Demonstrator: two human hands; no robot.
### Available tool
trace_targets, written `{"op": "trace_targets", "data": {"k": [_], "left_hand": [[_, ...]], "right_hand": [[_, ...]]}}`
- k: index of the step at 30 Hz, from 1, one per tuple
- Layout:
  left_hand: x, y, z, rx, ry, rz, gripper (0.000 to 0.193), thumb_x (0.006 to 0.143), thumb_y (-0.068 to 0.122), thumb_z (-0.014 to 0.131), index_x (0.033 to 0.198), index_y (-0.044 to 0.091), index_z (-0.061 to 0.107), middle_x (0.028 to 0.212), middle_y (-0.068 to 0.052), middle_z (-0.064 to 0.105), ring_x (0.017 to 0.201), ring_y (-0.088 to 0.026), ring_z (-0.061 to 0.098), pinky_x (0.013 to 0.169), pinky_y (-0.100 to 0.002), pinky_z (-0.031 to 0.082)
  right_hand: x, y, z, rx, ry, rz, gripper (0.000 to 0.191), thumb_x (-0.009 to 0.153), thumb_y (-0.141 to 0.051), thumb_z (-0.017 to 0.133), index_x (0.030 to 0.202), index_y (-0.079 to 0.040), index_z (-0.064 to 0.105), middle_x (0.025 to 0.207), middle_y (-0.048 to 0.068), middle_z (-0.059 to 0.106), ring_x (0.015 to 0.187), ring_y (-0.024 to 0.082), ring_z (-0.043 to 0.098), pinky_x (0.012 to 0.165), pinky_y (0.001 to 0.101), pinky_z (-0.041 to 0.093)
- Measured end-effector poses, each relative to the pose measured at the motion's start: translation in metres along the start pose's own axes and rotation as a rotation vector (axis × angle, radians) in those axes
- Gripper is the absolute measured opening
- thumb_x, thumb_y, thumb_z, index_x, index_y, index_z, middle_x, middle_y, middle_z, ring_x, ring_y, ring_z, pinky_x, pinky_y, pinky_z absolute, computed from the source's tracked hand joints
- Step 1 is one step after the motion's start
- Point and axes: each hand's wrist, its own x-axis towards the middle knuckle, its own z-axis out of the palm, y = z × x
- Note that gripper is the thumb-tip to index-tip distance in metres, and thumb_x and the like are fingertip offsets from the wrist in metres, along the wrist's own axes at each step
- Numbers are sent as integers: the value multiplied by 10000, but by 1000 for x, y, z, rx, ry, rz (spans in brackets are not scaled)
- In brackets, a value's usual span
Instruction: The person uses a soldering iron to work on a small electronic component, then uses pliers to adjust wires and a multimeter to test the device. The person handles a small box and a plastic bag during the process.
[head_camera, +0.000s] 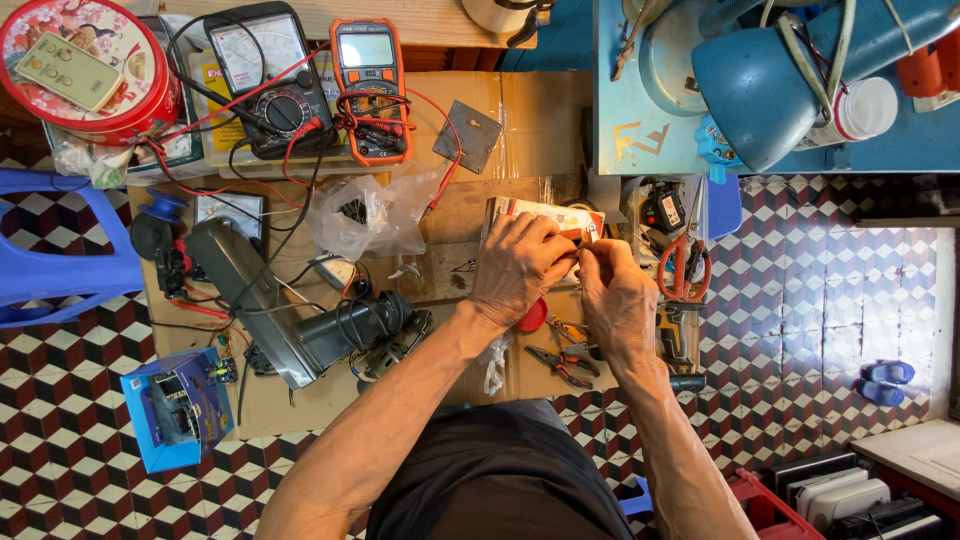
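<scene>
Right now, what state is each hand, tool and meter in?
left hand: closed on a small box
right hand: fingers pinched beside the left
scissors: closed, lying flat
pliers: lying loose
orange multimeter: leads attached, screen unreadable
plastic bag: crumpled

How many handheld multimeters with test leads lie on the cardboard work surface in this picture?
2: a black analogue multimeter at the top left, and an orange digital multimeter right beside it. Both lie far from the left hand and right hand. Clutter may hide others.

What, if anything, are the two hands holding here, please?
Both hands, left hand and right hand, meet on something small between the fingertips; what it is cannot be told.
</scene>
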Motion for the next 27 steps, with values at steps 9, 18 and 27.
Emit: {"op": "trace_targets", "data": {"k": [9,18,27], "left_hand": [[-1,-1,0,31,20,32,186,866,285,740,946,117,737,983,-29,639,1005,-214,600,925,-404,468],[-3,-6,2,23,29,67,177,879,295,729,918,123,745,933,-4,621,960,-193,600,903,-389,477],[-1,-7,2,26,20,71,177,900,289,717,898,113,730,923,-4,617,935,-189,596,883,-380,475]], "right_hand": [[0,5,5,-129,91,-205,126,1005,-102,671,1018,22,681,944,167,674,808,259,667,714,373,532],[-9,9,17,-57,174,-111,140,1023,-113,671,1031,27,674,903,147,638,758,236,627,681,371,505],[-6,7,20,-74,166,-78,130,1024,-108,671,1004,19,682,882,129,655,720,214,641,651,346,515]]}}
